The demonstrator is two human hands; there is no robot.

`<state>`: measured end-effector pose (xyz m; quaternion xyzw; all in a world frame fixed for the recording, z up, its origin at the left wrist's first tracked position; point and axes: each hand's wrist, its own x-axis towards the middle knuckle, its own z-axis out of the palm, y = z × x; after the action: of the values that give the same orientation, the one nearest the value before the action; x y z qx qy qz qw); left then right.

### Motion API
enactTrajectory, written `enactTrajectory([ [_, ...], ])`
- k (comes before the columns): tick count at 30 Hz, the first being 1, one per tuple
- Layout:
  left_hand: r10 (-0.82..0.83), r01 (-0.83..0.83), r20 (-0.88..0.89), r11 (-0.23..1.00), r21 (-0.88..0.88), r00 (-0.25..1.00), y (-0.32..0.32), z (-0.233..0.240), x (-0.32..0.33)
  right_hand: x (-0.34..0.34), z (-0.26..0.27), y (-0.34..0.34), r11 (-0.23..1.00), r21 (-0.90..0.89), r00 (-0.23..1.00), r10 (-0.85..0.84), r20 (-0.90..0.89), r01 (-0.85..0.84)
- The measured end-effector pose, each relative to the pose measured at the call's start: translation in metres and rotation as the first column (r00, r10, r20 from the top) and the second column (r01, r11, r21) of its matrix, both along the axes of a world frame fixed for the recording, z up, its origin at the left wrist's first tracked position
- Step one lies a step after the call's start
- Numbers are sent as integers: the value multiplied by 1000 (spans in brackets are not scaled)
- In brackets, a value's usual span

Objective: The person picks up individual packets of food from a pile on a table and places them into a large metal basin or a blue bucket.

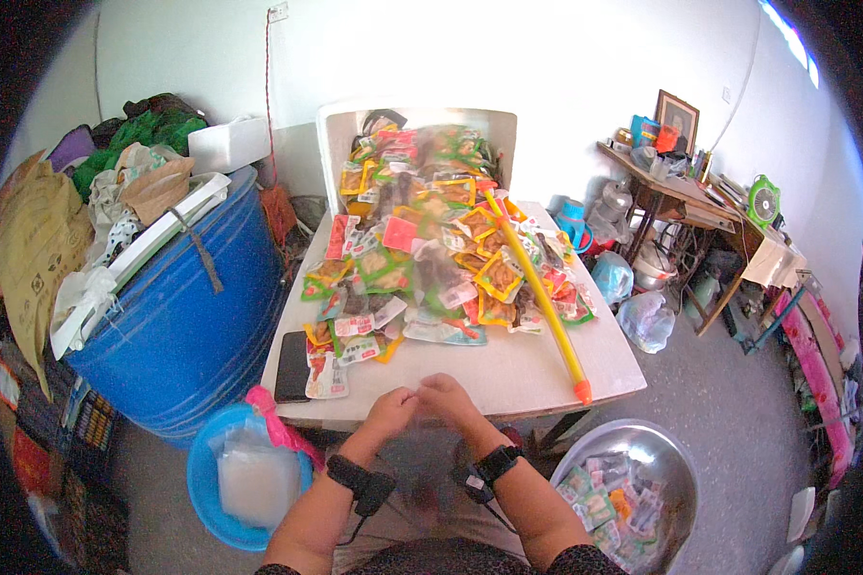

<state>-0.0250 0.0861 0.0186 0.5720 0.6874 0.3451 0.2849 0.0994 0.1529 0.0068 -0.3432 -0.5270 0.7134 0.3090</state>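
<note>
My left hand [391,416] and my right hand [449,404] meet at the front edge of a white table [381,377]. Their fingers are curled and nearly touching; whether something thin and clear is pinched between them is too blurred to tell. Beyond them spreads a heap of small sealed food packets [385,267], yellow, green, red and clear, partly blurred. A black smartphone [291,366] lies at the table's left front corner. Across the right side of the heap rests a long yellow tube with orange ends [539,291]. Each wrist wears a black strapped device.
On the floor at left, a blue basin [195,485] holds clear plastic bags [252,478], with pink cloth [273,420] over its rim. At right, a metal bowl [683,478] contains packets. A large blue tub [187,330] flanks the table; a cluttered desk [661,188] stands back right.
</note>
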Motion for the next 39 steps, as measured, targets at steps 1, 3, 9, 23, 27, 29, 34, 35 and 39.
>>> enactTrajectory([
  [1, -4, 4, 14, 1000, -7, 1000, 1, -1, -1, 0, 0, 0, 1000, -4, 1000, 8, -9, -8],
  [3, -14, 15, 41, 1000, -19, 999, 3, -3, -3, 0, 1, 0, 1000, -16, 1000, 12, -28, -12],
  [9, 62, -59, -57, 997, 49, 996, 0, 3, 7, -3, 12, -4, 989, 150, 979, -26, 201, -5],
  [23, 276, -176, -379, 945, 276, 883, -5, -6, 7, -19, 5, -5, 910, 404, 956, -192, 222, 89],
  [27, 262, -83, -399, 907, 412, 879, 4, -16, 20, -3, -19, 43, 996, 71, 994, -64, 86, 58],
  [29, 303, -90, -382, 870, 484, 873, 2, -23, 14, -12, 3, 47, 984, 64, 986, -163, -37, 165],
  [34, 272, -88, -475, 923, 374, 837, 3, -22, 7, -55, 36, 69, 998, 0, 993, -69, -100, 70],
  [35, 261, -92, -518, 940, 329, 815, 2, -18, 5, -66, 32, 74, 999, -25, 993, -41, -107, 38],
  [39, 242, -52, -466, 922, 384, 851, 8, -6, 22, -82, -19, 137, -193, 973, 970, -227, 82, -128],
])
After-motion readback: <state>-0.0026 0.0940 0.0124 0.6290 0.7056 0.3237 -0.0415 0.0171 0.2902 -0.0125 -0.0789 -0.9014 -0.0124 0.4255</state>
